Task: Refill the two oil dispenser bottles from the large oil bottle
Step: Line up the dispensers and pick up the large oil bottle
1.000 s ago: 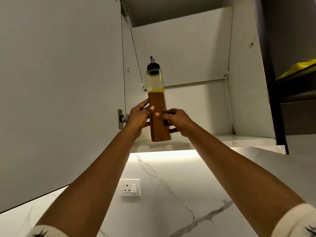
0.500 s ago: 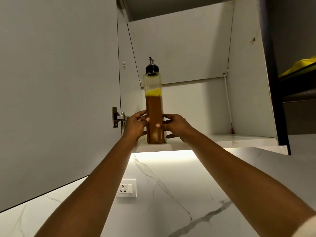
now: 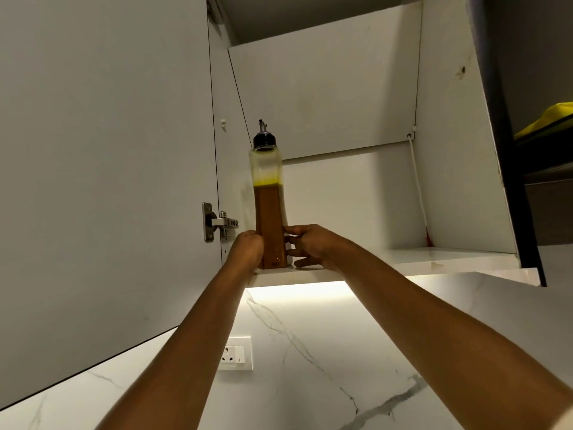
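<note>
1. Overhead, in front of you: a white wall cabinet (image 3: pixel 325 97) with its flat white door (image 3: pixel 93 150) swung open on your left. Below it is a white marble-look wall panel with grey veins (image 3: pixel 310 352).
2. The cabinet's white bottom shelf (image 3: pixel 434 259) is seen from underneath. Its front lip hides how far things sit back on it.
3. A tall, square-sided clear oil dispenser bottle with a black pour-spout cap (image 3: pixel 268 193) stands at the shelf's front left corner. Long axis vertical, spout up. Amber oil fills most of it and the top band is clear.
4. Your right hand (image 3: pixel 313 246) has its thumb and curled fingertips on the bottle's lower right edge. One finger reaches out along the shelf lip.
5. Your left hand (image 3: pixel 246 249) wraps the lower left side. Its fingertips are behind the glass, so I can't tell how tight the grip is.
6. Key relation: the bottle sits dead centre between your hands, which are equally near and both low on it. My read is that it's top-heavy above the grip, so move it along the vertical axis and don't tilt it.
7. A steel door hinge (image 3: pixel 214 223) is just beside your left hand. Watch your knuckles.
8. A white wall socket (image 3: pixel 235 353) is well below.
9. Not in view: the second dispenser and the large oil bottle. I can't tell if the base is fully seated.
</note>
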`<act>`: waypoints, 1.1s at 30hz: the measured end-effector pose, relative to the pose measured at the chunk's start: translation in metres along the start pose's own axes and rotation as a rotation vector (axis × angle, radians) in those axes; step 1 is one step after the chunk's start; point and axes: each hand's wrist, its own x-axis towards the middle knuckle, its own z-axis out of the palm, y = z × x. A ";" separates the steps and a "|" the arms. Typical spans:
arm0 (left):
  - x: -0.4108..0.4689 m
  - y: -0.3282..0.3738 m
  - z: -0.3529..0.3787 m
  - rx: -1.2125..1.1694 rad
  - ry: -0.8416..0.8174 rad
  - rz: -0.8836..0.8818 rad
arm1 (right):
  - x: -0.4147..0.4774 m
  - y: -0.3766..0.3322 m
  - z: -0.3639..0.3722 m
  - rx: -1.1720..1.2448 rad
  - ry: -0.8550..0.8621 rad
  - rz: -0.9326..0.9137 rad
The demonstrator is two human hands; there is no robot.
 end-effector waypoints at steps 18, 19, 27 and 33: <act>0.037 0.000 -0.005 -0.044 0.072 -0.147 | 0.041 0.002 0.025 -0.131 -0.059 0.099; 0.030 0.003 -0.005 -0.018 0.079 -0.156 | 0.040 0.002 0.026 -0.142 -0.063 0.097; -0.084 -0.029 -0.021 -0.058 0.082 0.474 | -0.052 0.011 0.027 -0.059 0.307 -0.297; -0.166 -0.141 -0.019 -0.060 -0.026 0.486 | -0.191 0.112 0.042 -0.028 0.366 -0.357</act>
